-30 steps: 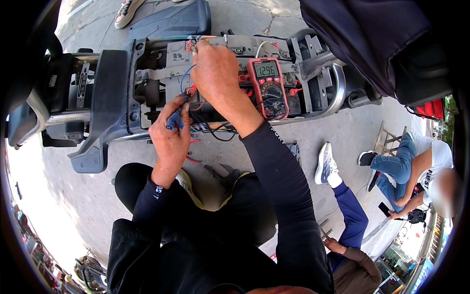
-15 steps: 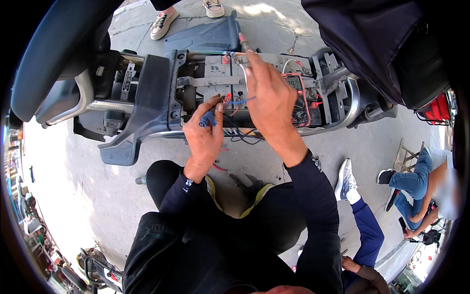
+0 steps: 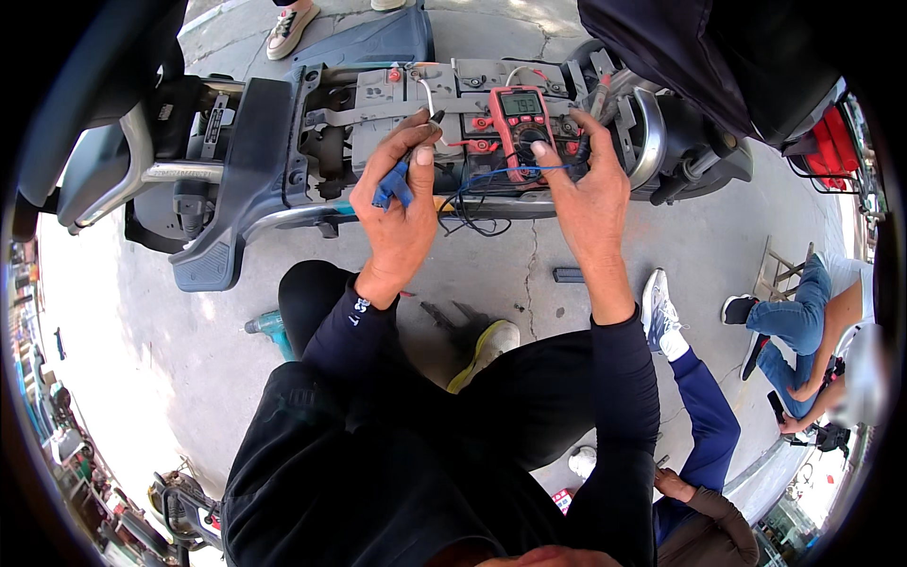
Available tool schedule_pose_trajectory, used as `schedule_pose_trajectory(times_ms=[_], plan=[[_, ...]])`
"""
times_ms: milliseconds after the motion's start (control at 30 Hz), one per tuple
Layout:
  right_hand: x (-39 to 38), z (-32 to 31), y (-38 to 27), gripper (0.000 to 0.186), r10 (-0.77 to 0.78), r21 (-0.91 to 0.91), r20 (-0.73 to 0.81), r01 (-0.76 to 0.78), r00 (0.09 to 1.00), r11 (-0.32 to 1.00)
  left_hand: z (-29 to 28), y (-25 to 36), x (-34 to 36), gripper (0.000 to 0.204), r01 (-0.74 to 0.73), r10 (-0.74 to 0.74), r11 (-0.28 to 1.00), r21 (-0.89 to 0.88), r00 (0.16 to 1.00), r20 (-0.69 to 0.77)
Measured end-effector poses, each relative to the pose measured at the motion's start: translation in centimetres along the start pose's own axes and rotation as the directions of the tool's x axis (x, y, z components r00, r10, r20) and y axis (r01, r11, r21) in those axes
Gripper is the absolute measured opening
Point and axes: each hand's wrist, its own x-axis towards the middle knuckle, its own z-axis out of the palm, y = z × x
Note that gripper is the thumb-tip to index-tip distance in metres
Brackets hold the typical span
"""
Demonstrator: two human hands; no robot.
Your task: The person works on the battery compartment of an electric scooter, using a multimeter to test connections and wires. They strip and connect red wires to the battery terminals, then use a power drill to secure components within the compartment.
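A red-framed multimeter (image 3: 520,104) with a lit display lies on the grey batteries (image 3: 378,88) in the opened vehicle frame. The thumb of my right hand (image 3: 595,203) reaches its dial. Between that hand's fingers is a test probe (image 3: 600,94) with a reddish end and a dark body, pointing up and away. My left hand (image 3: 399,222) is closed over the batteries' near edge, around a small blue piece (image 3: 391,185) whose kind I cannot make out. A black tip (image 3: 437,117) sticks out at its fingertips. A blue wire (image 3: 510,174) runs across the meter's lower end to my right hand.
Black leads (image 3: 477,225) hang over the frame's near edge. A teal power tool (image 3: 271,329) lies beside my left knee. A dark cover panel (image 3: 364,42) lies beyond the frame. One person stands at the far side; others sit at the right, one on a stool.
My right hand has moved right and nearer with the probe, its thumb now at the multimeter's dial. The meter is uncovered. My left hand still grips the blue piece. The whole view has shifted.
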Motion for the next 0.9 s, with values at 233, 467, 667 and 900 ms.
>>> schedule_pose_trajectory(times_ms=[233,467,667,900], plan=[[-1.1,4.1,2.0,0.073,-0.099,-0.116,0.051,0.104,0.994,0.988,-1.6,3.2,1.7,0.014,-0.305,0.288,0.937,0.168,0.950,0.121],[-1.8,4.7,-2.0,0.064,-0.076,0.212,-0.126,0.101,0.989,0.972,0.7,7.1,-2.2,0.032,-0.692,0.644,0.717,-0.089,0.607,0.465],[-3.1,11.3,-5.6,0.065,-0.164,0.247,0.056,0.145,0.985,0.958,0.1,8.0,-4.6,0.030,-0.660,0.664,0.716,-0.228,0.544,0.513],[-1.4,16.5,-4.9,0.076,-0.353,-0.132,0.027,0.354,0.935,0.926,-2.0,5.4,-2.1,0.032,-0.581,0.491,0.814,-0.017,0.671,0.556]])
